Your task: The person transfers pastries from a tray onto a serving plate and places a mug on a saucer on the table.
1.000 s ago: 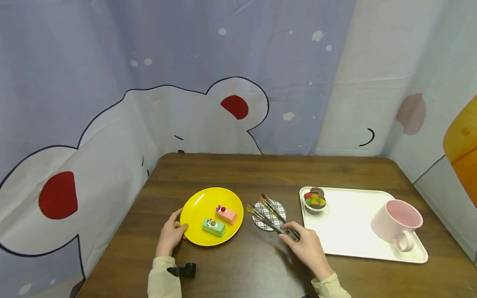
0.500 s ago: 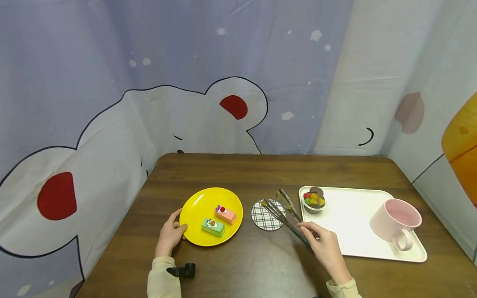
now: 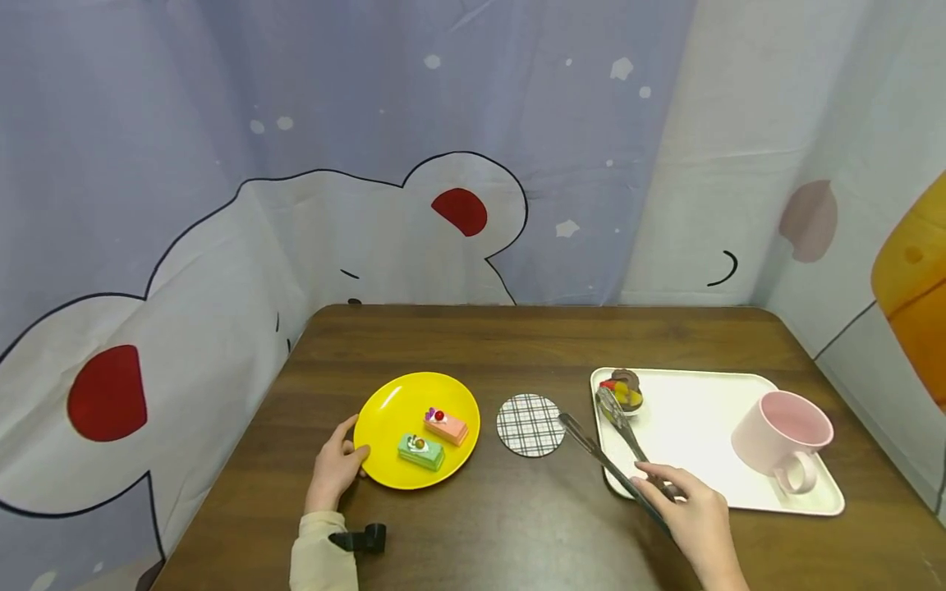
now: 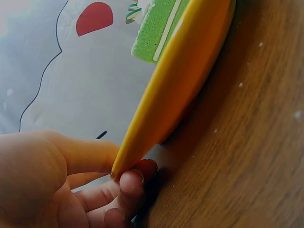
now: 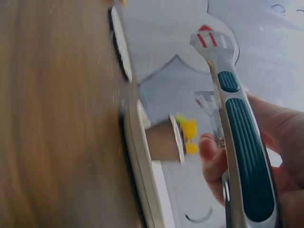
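"Pinching its rim at the left edge, the left hand (image 3: pixel 336 464) held the yellow plate (image 3: pixel 395 410), didn't it?"

"Yes. The left wrist view showed the thumb on the upper face and fingers curled underneath, so the hand was nearly closed on that edge. I'd guess it was steadying the plate; the raised rim left room for fingertips."

"And the 2 cake pieces?"

"The green cake (image 3: pixel 421 451) and the pink cake (image 3: pixel 447 427) lay side by side on the plate, right of its middle. That left the gripped edge free, perhaps by design."

"How did the right hand (image 3: pixel 691 509) stand?"

"Partly curled round the handles of the tongs (image 3: pixel 626 428). Their 2 arms were spread wide with nothing clamped between the tips. I took the loose grip as a way of letting them spring apart."

"Where did the tips point?"

"In the head view, 1 overlapped the dessert cup (image 3: pixel 630 396) in the far left corner of the white tray (image 3: pixel 695 427); I couldn't tell whether it touched. The other ended beside the checked coaster (image 3: pixel 528 425)."

"And the pink mug (image 3: pixel 776 443)?"

"Upright at the tray's right end, well apart from the cup, which probably kept it out of the tongs' way."
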A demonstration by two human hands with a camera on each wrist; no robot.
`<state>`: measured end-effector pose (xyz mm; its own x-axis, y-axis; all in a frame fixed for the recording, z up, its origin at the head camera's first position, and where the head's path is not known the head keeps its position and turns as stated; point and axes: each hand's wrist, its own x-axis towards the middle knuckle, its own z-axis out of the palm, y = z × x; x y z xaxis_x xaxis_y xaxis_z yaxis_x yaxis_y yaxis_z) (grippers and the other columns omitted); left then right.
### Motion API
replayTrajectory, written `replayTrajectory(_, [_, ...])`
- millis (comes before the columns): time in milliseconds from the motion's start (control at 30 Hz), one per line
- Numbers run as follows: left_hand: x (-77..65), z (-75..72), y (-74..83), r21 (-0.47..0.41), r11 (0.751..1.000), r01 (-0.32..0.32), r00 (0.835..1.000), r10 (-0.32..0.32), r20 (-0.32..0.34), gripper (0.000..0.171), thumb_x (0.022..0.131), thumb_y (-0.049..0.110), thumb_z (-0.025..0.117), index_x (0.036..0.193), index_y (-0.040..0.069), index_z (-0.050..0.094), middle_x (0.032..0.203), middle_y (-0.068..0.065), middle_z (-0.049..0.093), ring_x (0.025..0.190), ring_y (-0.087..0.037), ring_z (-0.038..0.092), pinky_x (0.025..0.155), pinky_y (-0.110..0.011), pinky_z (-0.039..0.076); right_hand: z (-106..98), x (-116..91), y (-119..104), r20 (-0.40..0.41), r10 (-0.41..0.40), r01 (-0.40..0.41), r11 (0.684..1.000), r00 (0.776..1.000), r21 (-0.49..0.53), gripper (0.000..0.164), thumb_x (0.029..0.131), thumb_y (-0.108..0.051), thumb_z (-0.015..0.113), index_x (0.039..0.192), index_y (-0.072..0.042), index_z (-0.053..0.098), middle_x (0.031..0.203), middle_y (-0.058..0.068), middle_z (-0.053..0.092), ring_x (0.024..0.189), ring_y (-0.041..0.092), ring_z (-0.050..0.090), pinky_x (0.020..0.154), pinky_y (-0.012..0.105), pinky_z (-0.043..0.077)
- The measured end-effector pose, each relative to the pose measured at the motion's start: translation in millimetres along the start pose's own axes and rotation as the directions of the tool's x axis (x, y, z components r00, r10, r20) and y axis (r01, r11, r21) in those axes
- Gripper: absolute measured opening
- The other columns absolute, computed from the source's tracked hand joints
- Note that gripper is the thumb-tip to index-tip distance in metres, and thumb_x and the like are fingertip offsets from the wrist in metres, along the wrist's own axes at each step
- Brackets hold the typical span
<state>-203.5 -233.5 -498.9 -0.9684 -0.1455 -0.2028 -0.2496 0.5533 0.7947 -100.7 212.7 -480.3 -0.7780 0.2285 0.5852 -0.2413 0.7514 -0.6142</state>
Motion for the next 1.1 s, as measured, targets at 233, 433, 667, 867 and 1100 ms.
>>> replayTrajectory(233, [0.6,-0.9,-1.9,0.007,1.0,-0.001,1.0,0.001,-0.003,0.06,0.095,0.01,0.053,0.15,0.004,0.029,0.07,-0.006,0.053,0.058,-0.016,0.051,0.061,-0.027,0.041,-15,-2,16,-0.11,0.022,-0.034,0.994,0.994,-0.108,0.032,0.054,-0.002,0.087,0.083,-0.012,0.078,0.067,0.003,0.066,0.064,-0.022,0.04,0.056,0.01,0.036])
replayTrajectory(433, [1.0,-1.2,-1.6,0.015,1.0,0.005,1.0,-0.005,-0.015,0.06,0.095,0.01,0.053,0.15,0.005,0.029,0.069,-0.005,0.053,0.057,-0.015,0.051,0.061,-0.027,0.041,-23,0,24,-0.101,0.093,-0.112,0.972,0.991,-0.208,0.028,0.057,-0.01,0.088,0.083,-0.014,0.078,0.065,0.002,0.064,0.059,-0.01,0.04,0.054,0.019,0.035])
replayTrajectory(667, [2.3,1.1,-2.8,0.016,1.0,0.007,1.0,-0.007,-0.004,0.059,0.095,0.012,0.053,0.15,0.006,0.03,0.07,-0.005,0.053,0.058,-0.015,0.051,0.062,-0.027,0.04,-24,9,29,0.031,0.234,-0.215,0.931,0.972,-0.295,0.026,0.066,-0.02,0.086,0.09,-0.013,0.079,0.07,0.008,0.069,0.059,0.026,0.058,0.052,0.039,0.04])
replayTrajectory(867, [2.0,1.4,-3.0,0.001,1.0,0.014,1.0,-0.014,-0.003,0.059,0.096,0.012,0.053,0.15,0.006,0.03,0.071,-0.006,0.054,0.059,-0.016,0.051,0.062,-0.027,0.041,-15,22,32,0.08,0.235,-0.203,0.936,0.969,-0.289,0.026,0.068,-0.022,0.085,0.09,-0.01,0.078,0.068,0.009,0.068,0.055,0.019,0.049,0.049,0.034,0.036])
replayTrajectory(1100, [1.0,0.2,-2.0,-0.01,1.0,0.016,1.0,-0.016,-0.007,0.059,0.096,0.013,0.053,0.15,0.007,0.03,0.071,-0.005,0.053,0.058,-0.016,0.05,0.061,-0.027,0.041,-2,32,34,0.115,0.242,-0.202,0.937,0.963,-0.284,0.023,0.072,-0.02,0.082,0.091,-0.007,0.078,0.071,0.013,0.068,0.06,0.028,0.057,0.052,0.038,0.04])
